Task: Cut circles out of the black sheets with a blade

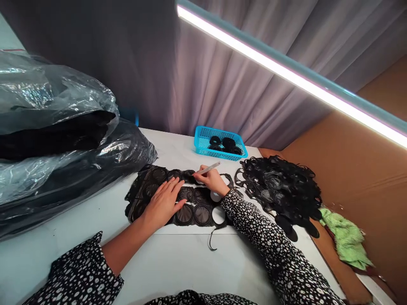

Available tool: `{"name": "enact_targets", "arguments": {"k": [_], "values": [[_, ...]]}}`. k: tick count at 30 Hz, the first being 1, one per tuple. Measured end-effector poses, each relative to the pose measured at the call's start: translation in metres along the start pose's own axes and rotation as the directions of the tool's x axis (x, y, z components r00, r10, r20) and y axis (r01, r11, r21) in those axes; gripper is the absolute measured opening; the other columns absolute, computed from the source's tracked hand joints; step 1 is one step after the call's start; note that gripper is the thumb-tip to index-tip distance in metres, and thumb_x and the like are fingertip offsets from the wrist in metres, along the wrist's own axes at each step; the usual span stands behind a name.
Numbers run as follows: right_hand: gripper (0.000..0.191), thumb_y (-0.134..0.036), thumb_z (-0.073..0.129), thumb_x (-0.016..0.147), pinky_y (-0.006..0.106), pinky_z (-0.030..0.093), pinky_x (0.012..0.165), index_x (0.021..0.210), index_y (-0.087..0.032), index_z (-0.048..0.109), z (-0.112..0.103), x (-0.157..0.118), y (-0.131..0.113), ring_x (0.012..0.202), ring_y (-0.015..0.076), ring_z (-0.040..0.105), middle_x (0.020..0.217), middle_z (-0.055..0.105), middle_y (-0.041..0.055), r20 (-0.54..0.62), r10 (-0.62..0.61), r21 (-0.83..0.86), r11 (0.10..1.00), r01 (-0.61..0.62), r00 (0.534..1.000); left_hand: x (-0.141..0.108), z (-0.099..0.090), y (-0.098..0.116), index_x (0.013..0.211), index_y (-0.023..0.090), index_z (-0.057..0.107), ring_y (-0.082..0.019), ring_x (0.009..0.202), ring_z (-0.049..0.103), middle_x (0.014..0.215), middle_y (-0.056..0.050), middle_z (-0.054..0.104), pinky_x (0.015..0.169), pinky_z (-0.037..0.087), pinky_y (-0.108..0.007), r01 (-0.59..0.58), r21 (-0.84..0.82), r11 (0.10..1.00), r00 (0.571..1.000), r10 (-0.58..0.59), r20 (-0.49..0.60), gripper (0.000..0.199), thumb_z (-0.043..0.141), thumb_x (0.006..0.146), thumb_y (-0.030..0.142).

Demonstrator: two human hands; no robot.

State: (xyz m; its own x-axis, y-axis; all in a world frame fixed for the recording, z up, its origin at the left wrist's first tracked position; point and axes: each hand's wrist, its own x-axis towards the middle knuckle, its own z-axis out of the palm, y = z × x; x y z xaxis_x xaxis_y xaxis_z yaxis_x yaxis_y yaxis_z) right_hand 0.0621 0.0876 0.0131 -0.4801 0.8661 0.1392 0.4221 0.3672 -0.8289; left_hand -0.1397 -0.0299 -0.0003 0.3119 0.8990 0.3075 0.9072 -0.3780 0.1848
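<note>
A black sheet (202, 215) with rows of moulded circles lies on the white table. Towards its right end are round openings with white showing through. My left hand (164, 200) rests flat on the sheet's left half, fingers stretched out and slightly apart. At the sheet's far edge my right hand (212, 179) is closed around a slim white pen-shaped tool (210, 167). The tool slants, its upper end pointing up and right; its working tip is too small to make out. A thin curved black strip (212, 241) hangs off the near edge.
Behind the sheet stands a blue basket (199, 144) with black round pieces inside. A heap of black cut scraps (280, 186) lies at right, near a green cloth (345, 239). Large plastic bags (63, 169) fill the left. A lit tube lamp (286, 72) crosses overhead.
</note>
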Motion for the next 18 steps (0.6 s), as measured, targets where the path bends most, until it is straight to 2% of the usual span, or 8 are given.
{"name": "enact_targets", "arguments": {"k": [2, 5, 11, 18], "values": [[0.019, -0.033, 0.061, 0.085, 0.023, 0.039, 0.06, 0.073, -0.019, 0.057, 0.004, -0.001, -0.001, 0.065, 0.0133, 0.057, 0.076, 0.071, 0.0018, 0.018, -0.006, 0.016, 1.0, 0.006, 1.0, 0.003, -0.002, 0.001, 0.141, 0.013, 0.045, -0.03, 0.134, 0.047, 0.142, -0.018, 0.052, 0.11, 0.039, -0.048, 0.01, 0.019, 1.0, 1.0, -0.01, -0.008, 0.051, 0.047, 0.098, 0.04], [0.019, -0.031, 0.062, 0.086, 0.024, 0.04, 0.062, 0.072, -0.019, 0.055, 0.006, 0.0, -0.004, 0.066, 0.0134, 0.058, 0.078, 0.072, 0.0017, 0.037, -0.041, -0.02, 0.999, 0.042, 0.998, 0.005, -0.003, 0.004, 0.134, 0.015, 0.054, -0.031, 0.13, 0.051, 0.138, -0.016, 0.056, 0.107, 0.041, -0.048, 0.022, 0.038, 0.999, 1.0, -0.022, -0.015, 0.043, 0.048, 0.098, 0.039], [0.013, -0.022, 0.064, 0.086, 0.026, 0.044, 0.071, 0.075, -0.019, 0.059, 0.01, 0.003, -0.008, 0.077, 0.0153, 0.064, 0.089, 0.074, 0.0031, 0.121, -0.116, -0.035, 0.992, 0.121, 0.986, 0.004, 0.001, 0.003, 0.128, 0.02, 0.06, -0.031, 0.132, 0.049, 0.14, -0.012, 0.056, 0.109, 0.038, -0.05, 0.003, 0.027, 1.0, 1.0, -0.002, -0.029, 0.037, 0.046, 0.099, 0.038], [0.007, -0.021, 0.069, 0.083, 0.027, 0.045, 0.073, 0.077, -0.018, 0.065, 0.013, 0.006, -0.006, 0.075, 0.0155, 0.063, 0.082, 0.071, 0.002, 0.163, -0.121, -0.027, 0.992, 0.127, 0.979, 0.005, 0.003, 0.001, 0.129, 0.019, 0.059, -0.031, 0.132, 0.048, 0.141, -0.013, 0.055, 0.109, 0.038, -0.05, -0.004, 0.055, 0.998, 1.0, 0.004, 0.0, 0.037, 0.046, 0.099, 0.037]]}}
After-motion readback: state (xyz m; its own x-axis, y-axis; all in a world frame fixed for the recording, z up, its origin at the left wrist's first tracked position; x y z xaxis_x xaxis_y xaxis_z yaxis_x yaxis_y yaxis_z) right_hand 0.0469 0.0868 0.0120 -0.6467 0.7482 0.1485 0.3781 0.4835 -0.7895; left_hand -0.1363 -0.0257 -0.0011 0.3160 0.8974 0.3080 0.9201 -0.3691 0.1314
